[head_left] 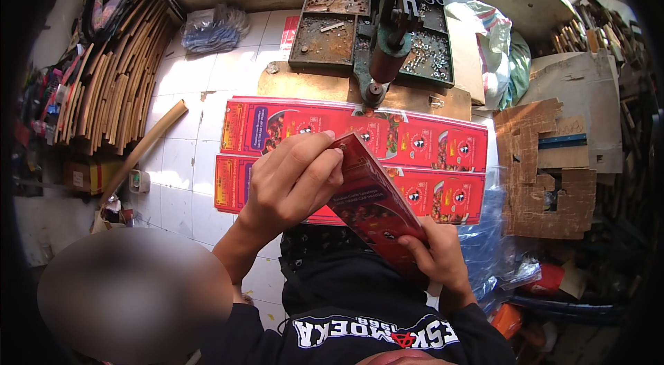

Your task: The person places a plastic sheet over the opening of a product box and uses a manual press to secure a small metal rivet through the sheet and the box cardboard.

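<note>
Tilted in front of my body is a stack of long red printed cards (370,202) with food pictures. My left hand (294,175) is closed at its upper end, fingers bunched at the corner beside a small hole or metal ring. Around the lower right edge, my right hand (437,254) grips the same stack, thumb on the printed face. Beyond my hands, two red printed sheets lie side by side, a far sheet (443,142) and a near sheet (449,198). The foot of a green hand press (391,61) stands at the far sheet's back edge.
Behind the press, a dark compartment tray (325,40) holds small metal bits. Cardboard sheets (117,68) stand stacked at the left, near a cardboard strip (149,147) and a clear plastic bundle (216,27). Torn cardboard (546,206) and a woven sack (494,54) are at the right.
</note>
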